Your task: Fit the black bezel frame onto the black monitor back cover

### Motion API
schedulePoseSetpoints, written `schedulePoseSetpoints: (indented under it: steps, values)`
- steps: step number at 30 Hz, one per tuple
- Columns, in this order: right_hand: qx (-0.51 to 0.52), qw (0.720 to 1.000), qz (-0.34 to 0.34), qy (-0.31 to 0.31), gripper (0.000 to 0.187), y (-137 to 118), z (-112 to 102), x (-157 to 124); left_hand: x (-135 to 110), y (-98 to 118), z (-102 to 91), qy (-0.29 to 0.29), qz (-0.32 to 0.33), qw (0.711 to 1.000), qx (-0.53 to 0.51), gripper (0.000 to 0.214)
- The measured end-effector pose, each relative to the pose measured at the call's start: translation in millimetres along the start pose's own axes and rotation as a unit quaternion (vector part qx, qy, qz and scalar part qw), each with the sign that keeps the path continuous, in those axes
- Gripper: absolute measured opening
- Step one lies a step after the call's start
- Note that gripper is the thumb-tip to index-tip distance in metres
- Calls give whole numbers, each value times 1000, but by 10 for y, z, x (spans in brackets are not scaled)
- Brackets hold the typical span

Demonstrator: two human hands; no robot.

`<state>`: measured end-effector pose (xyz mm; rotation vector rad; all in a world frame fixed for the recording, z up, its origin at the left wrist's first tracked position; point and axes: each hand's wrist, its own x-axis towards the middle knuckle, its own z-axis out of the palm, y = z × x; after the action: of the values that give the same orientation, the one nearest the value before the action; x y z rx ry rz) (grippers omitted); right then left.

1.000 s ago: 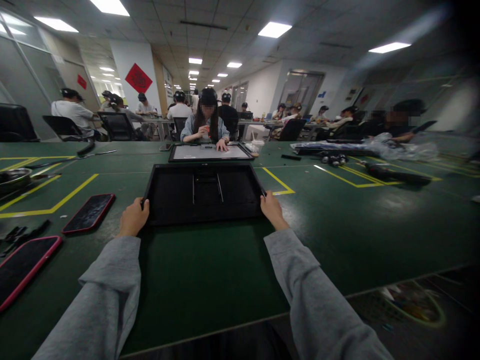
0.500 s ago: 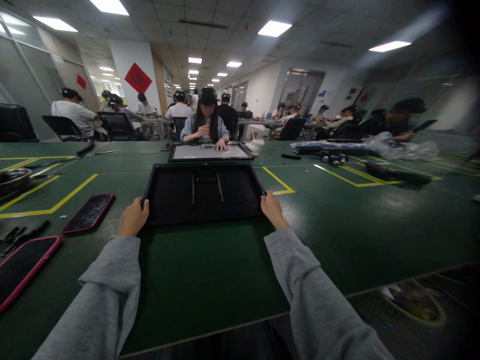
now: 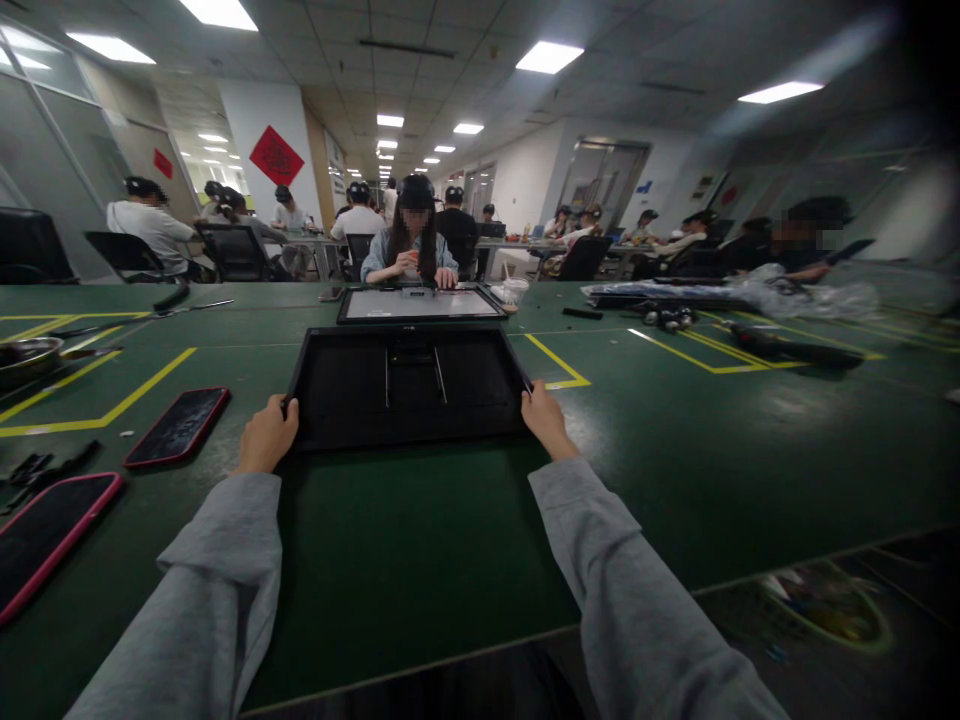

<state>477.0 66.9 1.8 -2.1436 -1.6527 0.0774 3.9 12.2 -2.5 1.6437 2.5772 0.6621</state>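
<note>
A black rectangular monitor housing (image 3: 345, 385), shallow and hollow like a tray, lies in front of me on the green table (image 3: 420, 570). Two thin upright strips show near its middle. My left hand (image 3: 268, 435) is closed on its left edge, and my right hand (image 3: 546, 418) grips the right edge. The fingertips under the rim are partly hidden. Just beyond the housing lies a flat panel with a pale grey face and black frame (image 3: 412, 304), in front of a co-worker across the table.
Left of me lie two phones in red and pink cases (image 3: 178, 428), black straps (image 3: 49, 465) and a metal bowl (image 3: 30, 360). On the right are plastic-wrapped items (image 3: 720, 292) and a black tool (image 3: 795, 345). A basket (image 3: 832, 610) stands below the table edge.
My hands and the housing stay in place. Across the table, the co-worker's hand has drawn back from the grey panel's face to its far edge.
</note>
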Motion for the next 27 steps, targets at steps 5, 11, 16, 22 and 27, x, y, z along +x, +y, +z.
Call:
schedulePoseSetpoints:
  steps: [5,11,16,22,27]
  values:
    - [2,1000,-7,8,33,23,20,11,-8,15,-13,-4,-6,1000,-1,60]
    - [8,1000,-7,8,34,26,21,19,-5,12,-8,-3,0,1000,3,60]
    - [10,1000,-7,3,34,12,7,7,-1,11,-5,-7,-6,1000,4,60]
    - [4,1000,-9,4,34,-6,-7,-1,-10,16,-4,4,6,1000,6,60]
    - [3,1000,-10,4,35,-5,-8,-8,-23,36,-30,-10,-3,1000,7,60]
